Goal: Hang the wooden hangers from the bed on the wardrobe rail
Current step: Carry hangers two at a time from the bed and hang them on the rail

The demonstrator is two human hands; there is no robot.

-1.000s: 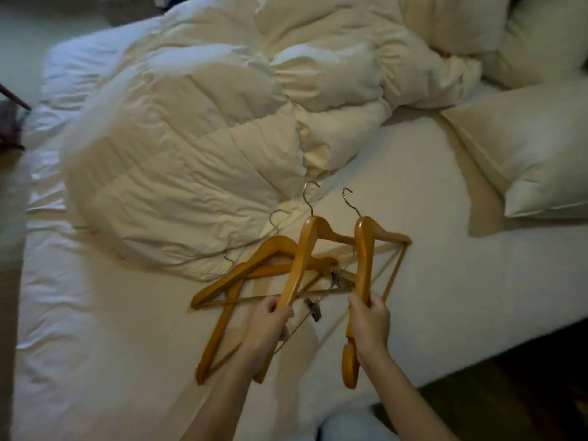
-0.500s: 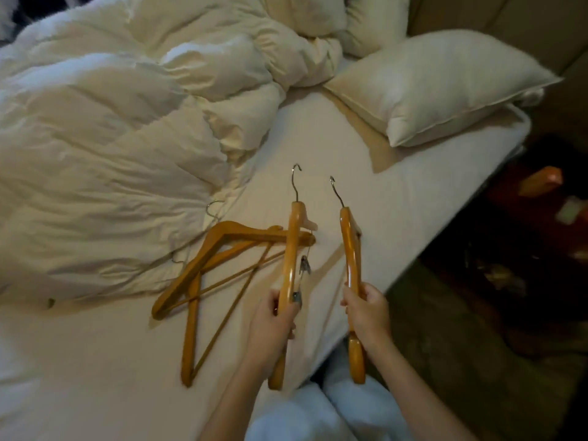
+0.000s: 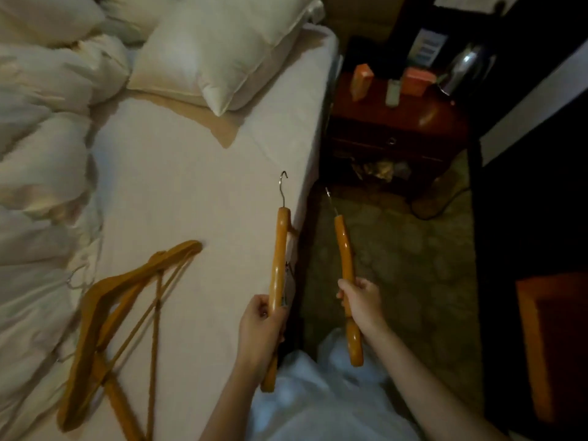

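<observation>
White duvet [image 3: 41,173] bunched along the left side of the bed [image 3: 191,192], pillows [image 3: 219,49] at the head end. Bare sheet in between.

Lower left on the sheet: pile of wooden hangers [image 3: 105,338], lying flat and overlapped, touching the duvet edge. Looks like two or more, blurred, exact count unclear. Thin crossbars visible, hooks point toward the duvet.

Left hand [image 3: 261,326] clenched around the arm of a wooden hanger [image 3: 278,272], seen edge-on, lifted off the sheet, over the right edge of the bed. Metal hook [image 3: 282,187] points away from the person. Lower end of that hanger sticks out below the hand. Small metal clip shows just beside the hanger, above the fingers.

Right hand [image 3: 361,302] clenched around a second wooden hanger [image 3: 346,265], also edge-on, held over the carpeted floor [image 3: 413,275], apart from the first hanger and roughly parallel to it. Its hook is partly lost against the dark background. Lower end hangs past the wrist.

White clothing of the person at bottom centre, under both forearms.

Right of the bed: dark wooden nightstand [image 3: 413,122] with orange boxes [image 3: 362,81] and a metal kettle [image 3: 467,68] on top. Dark furniture along the far right, detail not readable. Wardrobe rail out of frame.
</observation>
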